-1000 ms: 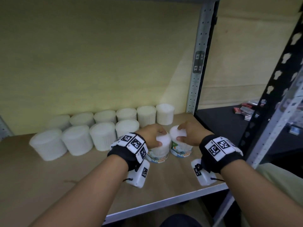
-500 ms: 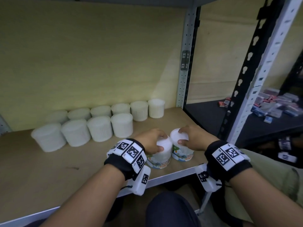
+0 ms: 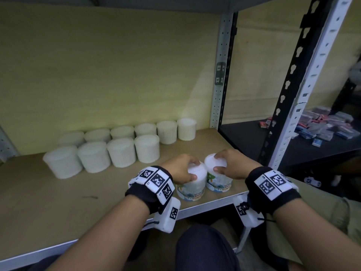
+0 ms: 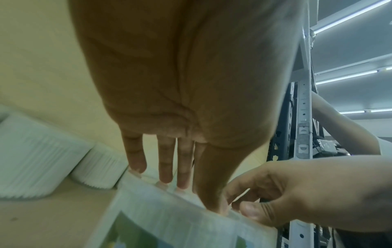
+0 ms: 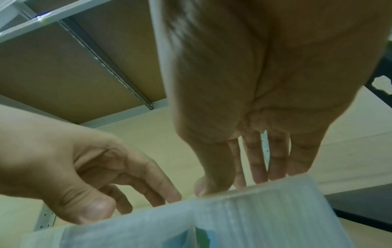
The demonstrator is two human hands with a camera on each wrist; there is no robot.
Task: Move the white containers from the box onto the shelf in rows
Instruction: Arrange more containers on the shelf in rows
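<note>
Two white containers with coloured labels stand side by side on the wooden shelf [image 3: 48, 212], near its front edge. My left hand [image 3: 187, 169] grips the lid of the left container [image 3: 192, 187] from above, thumb on the near side. My right hand [image 3: 224, 163] grips the lid of the right container [image 3: 221, 182] the same way. In the left wrist view the fingertips [image 4: 165, 179] sit on the lid rim of the left container [image 4: 169, 218]. The right wrist view shows the thumb [image 5: 212, 182] and fingers on the right container [image 5: 265, 209]. The box is out of view.
Two rows of plain white containers [image 3: 121, 153] stand at the back left of the shelf, several in each. A grey upright post [image 3: 220, 75] bounds the shelf on the right. A black shelf [image 3: 254, 137] with small packets [image 3: 322, 128] lies beyond. My knee [image 3: 205, 247] is below the shelf edge.
Both hands, still on their containers, now sit nearer the shelf's front edge and farther from the rows. The head view has drawn back and swung right.
</note>
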